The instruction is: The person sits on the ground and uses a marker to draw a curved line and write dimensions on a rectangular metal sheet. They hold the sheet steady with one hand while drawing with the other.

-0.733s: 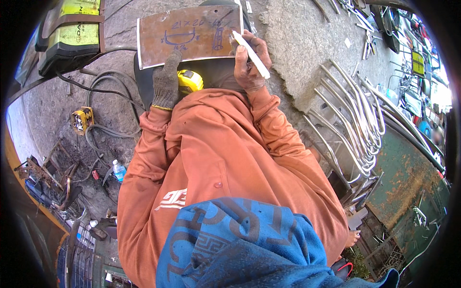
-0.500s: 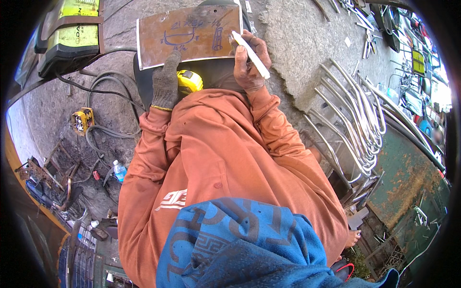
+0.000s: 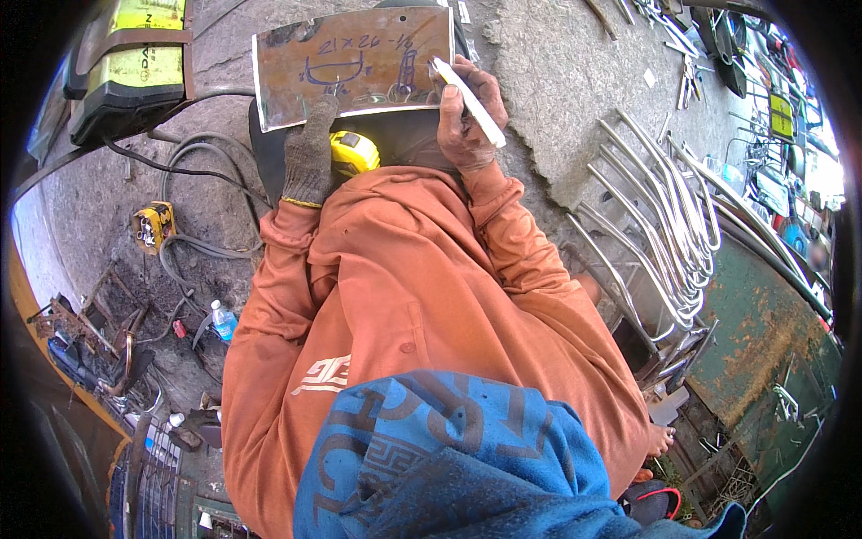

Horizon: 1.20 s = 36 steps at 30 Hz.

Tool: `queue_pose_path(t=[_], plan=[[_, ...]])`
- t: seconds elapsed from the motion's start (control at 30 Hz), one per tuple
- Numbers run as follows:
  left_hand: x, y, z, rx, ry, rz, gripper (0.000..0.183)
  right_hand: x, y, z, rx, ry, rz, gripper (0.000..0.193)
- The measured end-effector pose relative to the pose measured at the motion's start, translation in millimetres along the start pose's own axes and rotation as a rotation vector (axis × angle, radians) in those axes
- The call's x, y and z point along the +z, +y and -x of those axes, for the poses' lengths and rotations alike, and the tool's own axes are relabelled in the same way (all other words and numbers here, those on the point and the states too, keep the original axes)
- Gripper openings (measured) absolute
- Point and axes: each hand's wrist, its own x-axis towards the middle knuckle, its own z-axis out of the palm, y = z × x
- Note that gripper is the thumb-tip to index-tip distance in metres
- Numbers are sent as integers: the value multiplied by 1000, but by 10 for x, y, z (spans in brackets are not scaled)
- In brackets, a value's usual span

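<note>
My left hand (image 3: pixel 308 162), in a grey knit glove, grips the lower edge of a shiny brownish metal sheet (image 3: pixel 283 67), thumb on top and the other fingers hidden beneath. Blue handwriting and a small sketch of a curved shape mark its face. My bare right hand (image 3: pixel 469 117) is closed around a white marker (image 3: pixel 482 111), whose tip is at the sheet's right edge. Fingers of that hand also reach behind this edge; whether they support it I cannot tell. A yellow and black tape measure (image 3: pixel 354 153) lies on my lap just right of the glove.
Bent shiny metal tubes (image 3: pixel 660 225) lie stacked at the right, by a rusty green metal surface (image 3: pixel 763 332). A yellow-black machine (image 3: pixel 139 67) stands far left, with grey cables (image 3: pixel 193 148) across the concrete. A small yellow box (image 3: pixel 154 225) and a water bottle (image 3: pixel 223 320) are at left.
The metal sheet has tilted slightly, so its reflection is darker and the blue writing looks different. Both hands stay almost in place, the marker still in my right one.
</note>
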Motion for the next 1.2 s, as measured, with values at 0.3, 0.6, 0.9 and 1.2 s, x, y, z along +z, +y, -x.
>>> queue_pose_path(t=[0.3,0.6,0.9,1.2], plan=[[21,-15,-20,-13,19,32,49,-4,18,-20,-85,-8,37,26],[-9,26,-23,-13,14,-22,49,-9,14,0,-70,-20,40,29],[-5,68,-35,-7,54,9,46,-6,33,7,-57,-16,5,29],[54,39,-47,-120,51,162,39,1,86,24,-34,-8,-29,28]])
